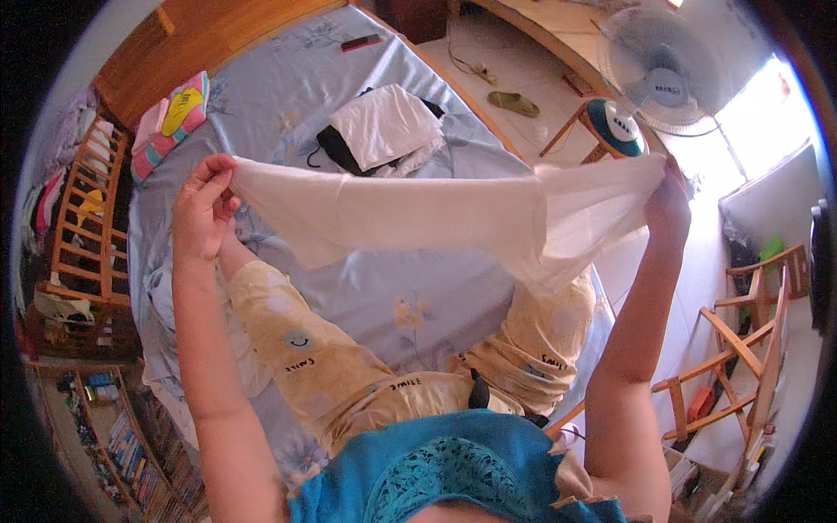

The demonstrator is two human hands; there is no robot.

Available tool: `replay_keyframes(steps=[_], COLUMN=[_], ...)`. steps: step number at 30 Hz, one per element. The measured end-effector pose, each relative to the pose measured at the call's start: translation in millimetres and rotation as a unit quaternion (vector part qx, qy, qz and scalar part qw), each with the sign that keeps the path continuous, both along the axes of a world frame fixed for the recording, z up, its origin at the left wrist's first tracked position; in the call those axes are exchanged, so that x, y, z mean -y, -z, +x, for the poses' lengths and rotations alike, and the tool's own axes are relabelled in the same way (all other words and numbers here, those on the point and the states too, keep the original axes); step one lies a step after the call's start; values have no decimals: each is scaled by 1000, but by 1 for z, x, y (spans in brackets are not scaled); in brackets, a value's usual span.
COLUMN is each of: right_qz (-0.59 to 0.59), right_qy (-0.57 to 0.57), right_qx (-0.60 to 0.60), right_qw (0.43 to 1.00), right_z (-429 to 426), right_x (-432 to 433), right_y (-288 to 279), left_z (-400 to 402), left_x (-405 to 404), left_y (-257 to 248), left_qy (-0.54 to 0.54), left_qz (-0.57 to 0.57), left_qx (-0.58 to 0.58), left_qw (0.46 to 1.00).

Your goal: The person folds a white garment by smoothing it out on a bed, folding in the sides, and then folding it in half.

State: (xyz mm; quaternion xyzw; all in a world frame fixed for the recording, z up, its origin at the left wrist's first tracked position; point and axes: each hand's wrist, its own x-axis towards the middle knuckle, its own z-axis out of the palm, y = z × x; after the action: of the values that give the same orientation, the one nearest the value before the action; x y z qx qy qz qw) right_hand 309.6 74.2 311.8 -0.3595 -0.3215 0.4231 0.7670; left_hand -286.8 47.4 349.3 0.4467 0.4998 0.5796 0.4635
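A thin white cloth garment [438, 209] is stretched wide in the air above the bed. My left hand [204, 202] pinches its left end between thumb and fingers. At the other end my right hand [668, 202] grips a bunched corner, its fingertips partly hidden by the cloth. The right part of the garment hangs in loose, see-through folds. Beyond it, a small pile of clothes with a white garment [389, 127] on top of dark pieces lies on the blue floral bedsheet [418, 314]. My legs, in yellow trousers [327, 372], are spread on the bed below the cloth.
A folded striped towel [147, 147] with a yellow sock [182, 111] lies by the wooden headboard [216, 39]. A dark phone-like object [361, 43] rests farther off. Right of the bed stand a fan [660, 78], a stool [614, 127] and a wooden chair [726, 366]. Bookshelves [124, 438] are at left.
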Motion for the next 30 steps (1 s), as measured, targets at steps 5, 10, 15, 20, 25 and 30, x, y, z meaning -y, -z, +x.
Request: replay_keyframes(steps=[5, 10, 15, 20, 25, 30], right_qz=[-97, -157, -240, -283, -296, -325], right_qy=[41, 34, -89, -314, -479, -490], right_qx=[54, 124, 103, 156, 165, 196], right_qw=[993, 979, 961, 893, 810, 785], right_z=[36, 0, -50, -135, -227, -290], right_x=[-3, 20, 26, 46, 69, 81], right_y=[57, 67, 116, 146, 145, 135], left_z=[25, 48, 89, 104, 109, 94], left_x=[6, 28, 33, 25, 22, 19], left_y=[-19, -47, -78, -96, -110, -120], left_qy=[-43, 82, 124, 174, 239, 157], left_qz=[-2, 67, 71, 122, 167, 194], left_qx=[-14, 52, 64, 38, 36, -20], left_qw=[999, 993, 988, 976, 956, 968])
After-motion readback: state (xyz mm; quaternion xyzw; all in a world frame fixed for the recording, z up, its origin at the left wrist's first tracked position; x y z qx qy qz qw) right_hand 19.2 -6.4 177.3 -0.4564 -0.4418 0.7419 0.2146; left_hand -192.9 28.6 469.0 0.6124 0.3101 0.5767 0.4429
